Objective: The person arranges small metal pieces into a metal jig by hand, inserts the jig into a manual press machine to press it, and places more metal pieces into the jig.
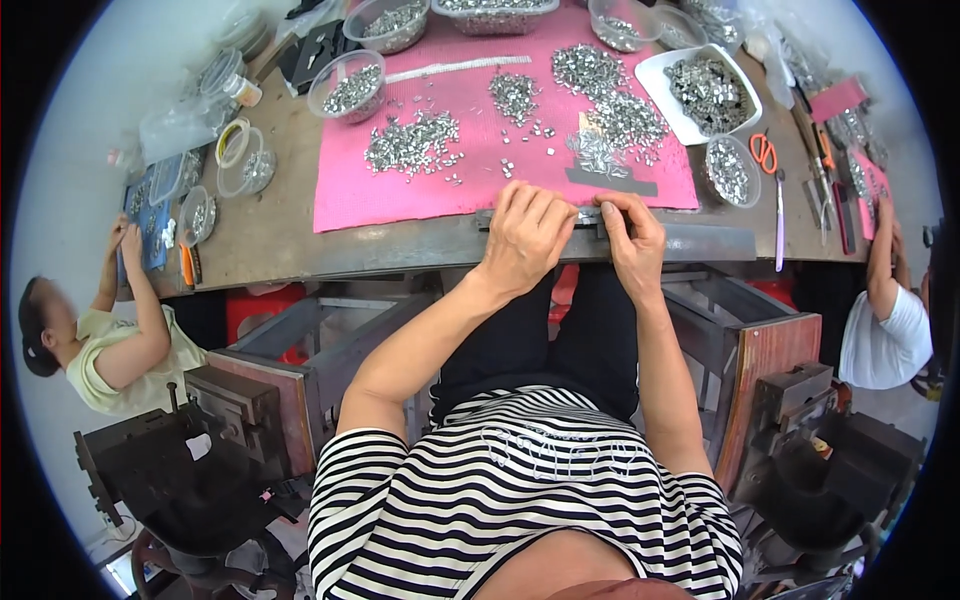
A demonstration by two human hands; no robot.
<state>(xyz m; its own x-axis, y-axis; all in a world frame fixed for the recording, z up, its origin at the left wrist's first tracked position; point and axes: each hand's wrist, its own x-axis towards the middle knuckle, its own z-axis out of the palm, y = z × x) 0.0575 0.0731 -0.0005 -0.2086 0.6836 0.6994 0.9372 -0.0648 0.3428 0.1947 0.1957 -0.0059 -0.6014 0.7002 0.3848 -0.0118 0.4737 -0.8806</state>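
Note:
My left hand (525,232) and my right hand (635,240) meet at the table's front edge, above a grey metal bar (705,243). The fingers of both hands are bent and pinched close to each other. Whatever small piece lies between them is too small and too covered to make out. Just beyond my right hand, a dark flat strip (630,185) rests on the pink mat (350,195). Behind it lies a heap of thin silvery pieces (600,156). Piles of small shiny metal parts (412,142) spread over the mat.
A white tray (745,75) and clear tubs (345,92) of metal parts stand around the mat. Orange-handled scissors (764,152) and a purple-handled tool (780,230) lie at right. Co-workers sit at left (125,345) and right (888,335). Dark machines (200,440) flank me.

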